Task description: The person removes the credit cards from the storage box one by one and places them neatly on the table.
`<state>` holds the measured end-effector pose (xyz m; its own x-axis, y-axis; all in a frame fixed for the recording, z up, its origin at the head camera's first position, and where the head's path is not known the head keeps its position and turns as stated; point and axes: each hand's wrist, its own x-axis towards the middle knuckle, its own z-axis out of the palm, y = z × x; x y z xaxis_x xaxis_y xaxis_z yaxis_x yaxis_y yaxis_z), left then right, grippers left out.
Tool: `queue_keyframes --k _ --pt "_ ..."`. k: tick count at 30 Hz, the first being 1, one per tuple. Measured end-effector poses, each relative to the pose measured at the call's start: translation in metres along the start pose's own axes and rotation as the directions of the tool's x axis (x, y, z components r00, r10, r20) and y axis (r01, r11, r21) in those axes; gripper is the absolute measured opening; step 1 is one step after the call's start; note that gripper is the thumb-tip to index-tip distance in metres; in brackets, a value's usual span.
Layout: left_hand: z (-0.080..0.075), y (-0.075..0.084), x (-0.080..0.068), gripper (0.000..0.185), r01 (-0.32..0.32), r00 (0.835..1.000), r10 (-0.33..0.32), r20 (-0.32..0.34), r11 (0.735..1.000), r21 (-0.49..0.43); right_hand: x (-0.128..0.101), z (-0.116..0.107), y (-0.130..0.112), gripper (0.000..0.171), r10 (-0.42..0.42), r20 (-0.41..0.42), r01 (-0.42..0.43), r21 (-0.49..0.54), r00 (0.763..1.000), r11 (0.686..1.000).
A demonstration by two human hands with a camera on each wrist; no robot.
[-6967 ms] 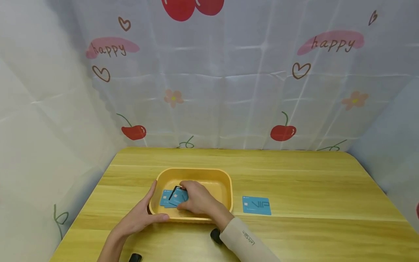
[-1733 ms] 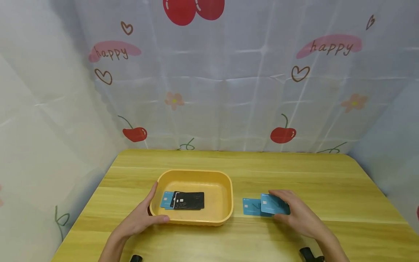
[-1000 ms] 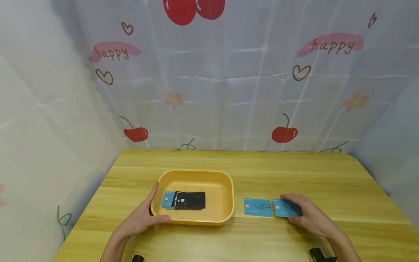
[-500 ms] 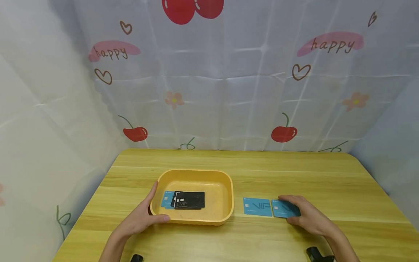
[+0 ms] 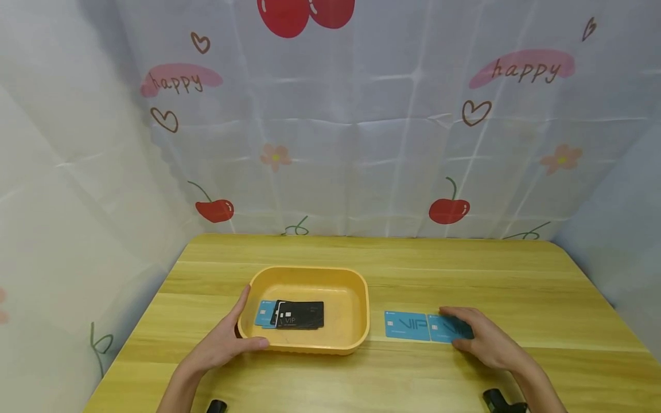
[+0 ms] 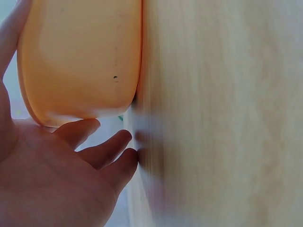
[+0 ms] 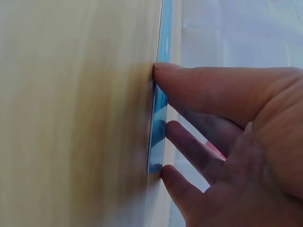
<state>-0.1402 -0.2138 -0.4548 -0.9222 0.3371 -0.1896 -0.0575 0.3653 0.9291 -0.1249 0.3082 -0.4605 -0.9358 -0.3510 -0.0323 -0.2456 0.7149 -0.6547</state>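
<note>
Head view: a blue VIP card (image 5: 449,330) is pinned flat to the wooden desk (image 5: 465,275) by the right hand (image 5: 482,341), fingers straight, thumb at its near edge. A second blue VIP card (image 5: 407,326) lies just beside it. The yellow tray (image 5: 356,287), cupped at its near left corner by the left hand (image 5: 219,344), holds black cards (image 5: 302,315) over blue ones.
</note>
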Motion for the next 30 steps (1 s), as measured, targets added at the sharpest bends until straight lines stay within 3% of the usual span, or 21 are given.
queue_keyframes --k 16,30 --pt "-0.0002 0.0016 0.0007 0.116 0.004 1.000 -0.003 0.013 1.000 -0.023 0.0008 -0.0011 -0.0019 0.052 -0.009 0.008 0.010 -0.060 1.000 0.998" --pt "0.0004 0.0018 -0.0002 0.116 0.009 1.000 -0.008 0.005 1.000 -0.015 0.0023 -0.0006 -0.0042 0.052 0.019 0.004 -0.019 -0.042 1.000 0.999"
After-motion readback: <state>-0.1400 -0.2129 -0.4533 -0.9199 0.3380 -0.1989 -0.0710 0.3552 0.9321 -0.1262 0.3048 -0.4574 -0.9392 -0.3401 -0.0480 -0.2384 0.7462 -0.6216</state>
